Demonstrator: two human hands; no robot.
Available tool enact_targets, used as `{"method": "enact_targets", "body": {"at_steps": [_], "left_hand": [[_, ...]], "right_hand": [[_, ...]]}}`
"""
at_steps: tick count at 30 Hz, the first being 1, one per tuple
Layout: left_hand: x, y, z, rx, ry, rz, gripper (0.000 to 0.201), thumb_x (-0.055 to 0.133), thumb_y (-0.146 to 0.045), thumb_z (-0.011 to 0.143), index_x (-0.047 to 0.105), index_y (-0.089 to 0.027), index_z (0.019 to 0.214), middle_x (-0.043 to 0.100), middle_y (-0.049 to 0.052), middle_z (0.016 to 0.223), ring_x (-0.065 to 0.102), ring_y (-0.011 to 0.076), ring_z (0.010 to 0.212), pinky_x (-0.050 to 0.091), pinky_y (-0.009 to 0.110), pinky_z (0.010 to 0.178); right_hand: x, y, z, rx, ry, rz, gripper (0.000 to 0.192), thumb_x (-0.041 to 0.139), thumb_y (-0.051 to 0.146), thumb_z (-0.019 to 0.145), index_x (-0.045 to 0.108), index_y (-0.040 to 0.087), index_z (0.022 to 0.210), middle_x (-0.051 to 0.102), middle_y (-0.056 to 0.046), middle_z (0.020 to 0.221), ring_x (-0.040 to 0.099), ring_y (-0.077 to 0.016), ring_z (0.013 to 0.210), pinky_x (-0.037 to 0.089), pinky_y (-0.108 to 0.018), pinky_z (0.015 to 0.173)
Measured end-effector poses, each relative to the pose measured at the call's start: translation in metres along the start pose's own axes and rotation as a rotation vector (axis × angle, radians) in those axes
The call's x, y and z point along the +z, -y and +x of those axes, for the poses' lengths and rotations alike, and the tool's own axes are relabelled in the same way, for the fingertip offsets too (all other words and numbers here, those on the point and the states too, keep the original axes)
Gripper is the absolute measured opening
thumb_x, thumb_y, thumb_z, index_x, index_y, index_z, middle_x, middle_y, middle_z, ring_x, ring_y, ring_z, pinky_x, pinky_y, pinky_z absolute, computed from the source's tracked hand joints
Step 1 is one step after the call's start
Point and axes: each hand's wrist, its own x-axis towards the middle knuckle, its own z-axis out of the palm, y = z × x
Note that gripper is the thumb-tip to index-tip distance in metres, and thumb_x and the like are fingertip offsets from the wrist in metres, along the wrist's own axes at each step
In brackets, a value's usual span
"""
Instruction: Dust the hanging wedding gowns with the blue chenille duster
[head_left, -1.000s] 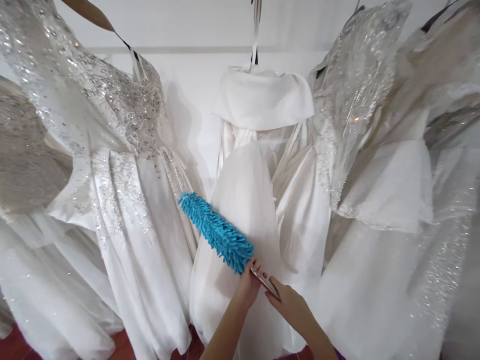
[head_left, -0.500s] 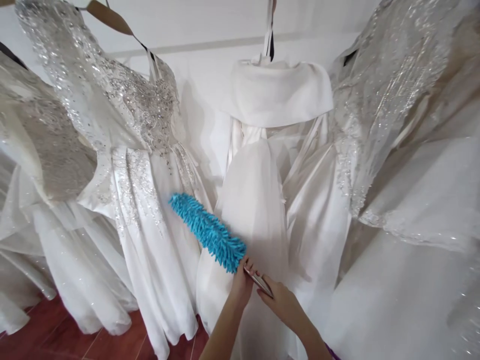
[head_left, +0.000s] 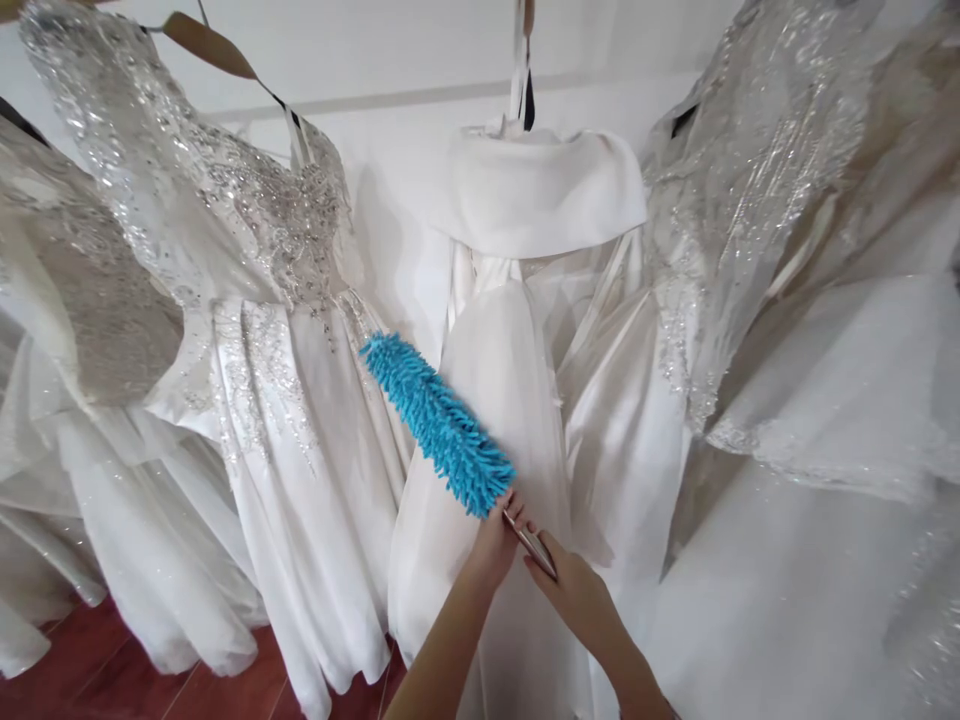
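Note:
A blue chenille duster (head_left: pixel 439 425) with a shiny metal handle (head_left: pixel 531 545) points up and to the left. My left hand (head_left: pixel 495 545) grips it at the base of the blue head, and my right hand (head_left: pixel 574 595) holds the handle just below. The fluffy head rests against the skirt of a plain white satin dress (head_left: pixel 517 400) that hangs in the middle. A beaded white dress (head_left: pixel 277 320) hangs just left of the duster's tip.
More white gowns hang close together: sequinned ones at the far left (head_left: pixel 82 300) and glittery tulle ones at the right (head_left: pixel 787 250). A wooden hanger (head_left: pixel 210 45) shows at the top left. A white wall is behind, and dark red floor (head_left: pixel 112 680) lies below.
The duster has moved up and slightly to the right along the middle dress, with both hands following it. The view has shifted a little.

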Motion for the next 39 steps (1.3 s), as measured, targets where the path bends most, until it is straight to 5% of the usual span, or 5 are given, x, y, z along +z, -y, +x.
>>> {"method": "enact_targets", "body": {"at_steps": [10, 18, 22, 33, 39], "left_hand": [[-0.059, 0.041, -0.027, -0.035, -0.377, -0.286, 0.055, 0.078, -0.026, 0.075, 0.025, -0.024, 0.06, 0.019, -0.011, 0.053, 0.029, 0.0063, 0.045, 0.041, 0.023, 0.059], [-0.082, 0.061, -0.049, -0.008, -0.586, -0.304, 0.054, 0.078, -0.022, 0.074, 0.026, -0.023, 0.061, 0.021, -0.011, 0.052, 0.03, 0.0057, 0.043, 0.04, 0.022, 0.055], [-0.076, 0.052, -0.048, 0.012, -0.542, -0.223, 0.056, 0.079, -0.028, 0.074, 0.026, -0.023, 0.058, 0.019, -0.011, 0.052, 0.029, 0.0061, 0.044, 0.04, 0.023, 0.058], [-0.022, -0.002, -0.027, 0.031, -0.157, 0.122, 0.058, 0.088, -0.052, 0.061, 0.038, -0.022, 0.056, 0.029, -0.011, 0.053, 0.029, 0.0063, 0.049, 0.041, 0.026, 0.061], [-0.023, -0.016, -0.015, -0.025, -0.127, 0.062, 0.054, 0.087, -0.045, 0.065, 0.039, -0.022, 0.059, 0.029, -0.011, 0.055, 0.029, 0.0061, 0.048, 0.042, 0.027, 0.061]], "right_hand": [[0.028, 0.004, -0.008, -0.023, 0.245, -0.209, 0.033, 0.049, 0.023, 0.098, 0.066, 0.018, 0.126, 0.08, -0.014, 0.107, 0.076, -0.0303, 0.099, 0.05, -0.032, 0.076], [0.056, -0.004, -0.014, -0.051, 0.355, -0.208, 0.032, 0.053, 0.018, 0.093, 0.069, 0.017, 0.121, 0.079, -0.015, 0.113, 0.075, -0.0296, 0.105, 0.051, -0.032, 0.081], [0.052, -0.003, -0.014, -0.075, 0.327, -0.156, 0.028, 0.054, 0.02, 0.094, 0.069, 0.019, 0.117, 0.08, -0.014, 0.108, 0.076, -0.0292, 0.101, 0.049, -0.03, 0.076], [0.048, -0.002, -0.004, -0.094, 0.078, 0.221, 0.034, 0.043, 0.032, 0.096, 0.062, 0.018, 0.121, 0.078, -0.011, 0.095, 0.075, -0.0288, 0.09, 0.048, -0.03, 0.071], [0.042, 0.011, 0.003, -0.024, 0.038, 0.136, 0.038, 0.042, 0.034, 0.097, 0.06, 0.02, 0.127, 0.079, -0.01, 0.094, 0.075, -0.0291, 0.088, 0.046, -0.03, 0.068]]}}
